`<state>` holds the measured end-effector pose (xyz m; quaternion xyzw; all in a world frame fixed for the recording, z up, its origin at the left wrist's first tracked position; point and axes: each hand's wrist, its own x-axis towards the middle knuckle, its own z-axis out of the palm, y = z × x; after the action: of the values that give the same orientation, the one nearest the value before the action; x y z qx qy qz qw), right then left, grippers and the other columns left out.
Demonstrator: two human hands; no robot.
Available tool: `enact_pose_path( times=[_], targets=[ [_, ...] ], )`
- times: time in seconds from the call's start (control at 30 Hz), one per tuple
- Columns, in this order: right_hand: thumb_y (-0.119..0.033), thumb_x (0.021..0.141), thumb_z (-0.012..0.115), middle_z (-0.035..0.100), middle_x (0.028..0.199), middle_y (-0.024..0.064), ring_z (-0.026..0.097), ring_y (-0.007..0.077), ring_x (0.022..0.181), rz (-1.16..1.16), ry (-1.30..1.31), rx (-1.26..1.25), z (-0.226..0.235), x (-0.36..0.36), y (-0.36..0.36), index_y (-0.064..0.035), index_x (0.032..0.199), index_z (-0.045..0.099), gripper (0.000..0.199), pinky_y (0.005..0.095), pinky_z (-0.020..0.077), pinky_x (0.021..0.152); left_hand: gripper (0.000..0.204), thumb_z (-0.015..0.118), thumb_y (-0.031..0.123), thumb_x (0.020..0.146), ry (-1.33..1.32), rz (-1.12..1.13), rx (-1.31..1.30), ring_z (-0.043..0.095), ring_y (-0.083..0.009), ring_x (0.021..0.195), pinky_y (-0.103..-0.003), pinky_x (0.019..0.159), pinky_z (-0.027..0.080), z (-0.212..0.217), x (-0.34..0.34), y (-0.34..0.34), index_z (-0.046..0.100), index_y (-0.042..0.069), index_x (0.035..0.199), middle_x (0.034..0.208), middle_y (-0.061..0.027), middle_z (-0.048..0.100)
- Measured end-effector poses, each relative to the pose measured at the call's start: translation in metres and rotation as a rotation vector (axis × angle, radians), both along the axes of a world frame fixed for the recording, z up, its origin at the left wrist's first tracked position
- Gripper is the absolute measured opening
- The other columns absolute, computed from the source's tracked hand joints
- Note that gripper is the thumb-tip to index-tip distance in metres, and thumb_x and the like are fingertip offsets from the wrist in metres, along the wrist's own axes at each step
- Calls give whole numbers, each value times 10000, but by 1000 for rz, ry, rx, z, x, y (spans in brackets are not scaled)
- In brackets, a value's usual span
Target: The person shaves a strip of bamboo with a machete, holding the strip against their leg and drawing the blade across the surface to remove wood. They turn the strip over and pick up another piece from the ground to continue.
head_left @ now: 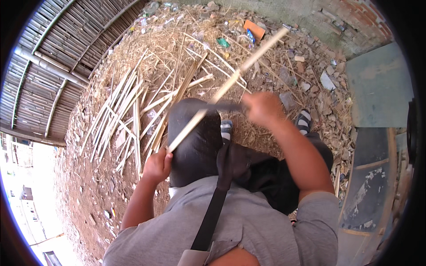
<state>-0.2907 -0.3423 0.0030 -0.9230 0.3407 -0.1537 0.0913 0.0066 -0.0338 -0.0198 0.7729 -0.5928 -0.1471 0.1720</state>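
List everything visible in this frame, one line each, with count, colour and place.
bamboo strip: one, pale tan, held slantwise across the lap
blade: one, dark, against the strip by the right hand
cut bamboo strips: many, pale, piled on the ground at left
straw and shavings: heap, yellowish, ahead
litter: several bits, orange, green, blue, far edge of heap
bamboo fence: one, grey, upper left
brick wall: one, reddish, upper right
shoulder strap: one, black, across the chest
left hand: grips the strip's near end
right hand: grips the blade

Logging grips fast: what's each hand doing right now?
Left hand: closed on the bamboo strip.
Right hand: closed on a knife, blurred.
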Motion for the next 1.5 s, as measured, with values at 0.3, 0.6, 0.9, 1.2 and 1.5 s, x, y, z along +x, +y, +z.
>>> enact_pose_path(
  times=[0.3, 0.6, 0.9, 1.2, 1.5],
  targets=[
    [-250, 874, 716, 730, 875, 158, 722, 344, 846, -258, -80, 391, -25, -17, -37, -26, 1045, 668, 286, 494, 550, 751, 320, 500, 310, 1057, -27, 32, -23, 596, -518, 704, -591, 621, 451, 6, 0, 1, 501, 30, 902, 721, -268, 606],
    [-304, 858, 768, 698, 770, 144, 697, 313, 702, -129, -307, 353, -13, -16, -8, -27, 1009, 682, 327, 423, 531, 661, 277, 519, 276, 1049, -131, 15, -70, 603, -497, 667, -586, 601, 464, 14, -9, -1, 506, 32, 918, 685, -255, 606],
    [-187, 796, 710, 706, 839, 148, 704, 376, 849, -116, 49, 309, 11, -2, -3, -128, 933, 664, 156, 493, 549, 735, 284, 522, 303, 1044, -161, 50, 19, 613, -508, 666, -606, 597, 477, 14, -7, 14, 497, 39, 942, 684, -251, 614],
    [-298, 845, 779, 723, 881, 179, 727, 337, 834, -198, -187, 458, -16, -12, -27, -11, 1255, 653, 516, 441, 552, 750, 284, 509, 312, 1048, -134, 72, 5, 611, -494, 644, -587, 569, 463, 2, -9, 15, 494, 47, 946, 686, -231, 624],
    [-474, 829, 826, 723, 1043, 214, 708, 323, 992, -170, -71, 459, -5, -21, -33, 70, 1255, 612, 723, 422, 541, 856, 284, 493, 315, 1052, -135, 57, 15, 627, -489, 678, -597, 603, 475, 14, -12, 12, 502, 45, 965, 704, -237, 631]
  ],
)
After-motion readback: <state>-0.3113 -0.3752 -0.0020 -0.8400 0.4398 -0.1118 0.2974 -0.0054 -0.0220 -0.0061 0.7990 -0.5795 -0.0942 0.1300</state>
